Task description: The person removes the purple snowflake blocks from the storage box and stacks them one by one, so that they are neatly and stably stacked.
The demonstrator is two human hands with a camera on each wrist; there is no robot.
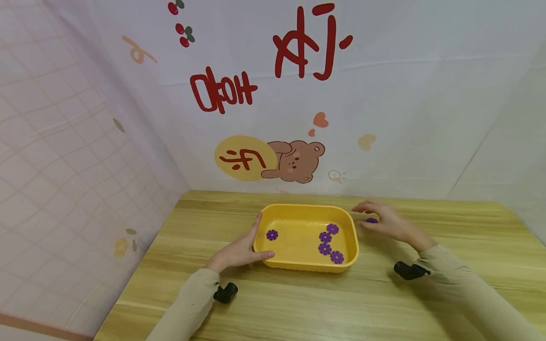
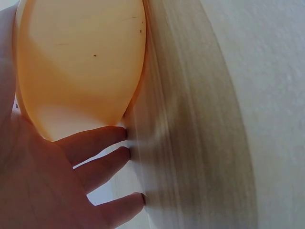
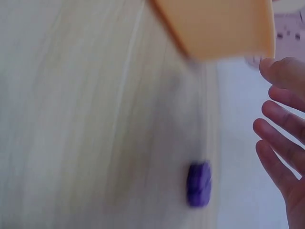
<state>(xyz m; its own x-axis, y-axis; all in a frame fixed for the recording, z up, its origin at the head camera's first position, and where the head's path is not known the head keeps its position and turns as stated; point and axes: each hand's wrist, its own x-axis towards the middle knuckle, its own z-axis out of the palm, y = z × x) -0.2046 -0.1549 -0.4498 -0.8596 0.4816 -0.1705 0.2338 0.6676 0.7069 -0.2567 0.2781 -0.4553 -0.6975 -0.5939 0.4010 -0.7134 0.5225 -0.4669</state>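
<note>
A yellow plastic tray (image 1: 298, 266) stands on the table with several purple snowflake discs (image 1: 325, 237) inside, most at its right end and one at its left. My left hand (image 1: 239, 251) holds the tray's left end, thumb over the front rim and fingers along the outer wall. To the right of the tray, my right hand (image 1: 390, 222) hovers with fingers spread and nothing in them. Close by it on the table is a purple piece (image 3: 199, 184), blurred in the right wrist view and looking like stacked discs; the hand partly hides it in the head view.
The wood-grain table (image 1: 307, 308) meets a white wall cloth (image 1: 409, 142) at its back edge, printed with red characters and a bear. Another patterned cloth (image 1: 64, 142) hangs on the left. Black wrist devices (image 1: 409, 271) sit at both sleeves.
</note>
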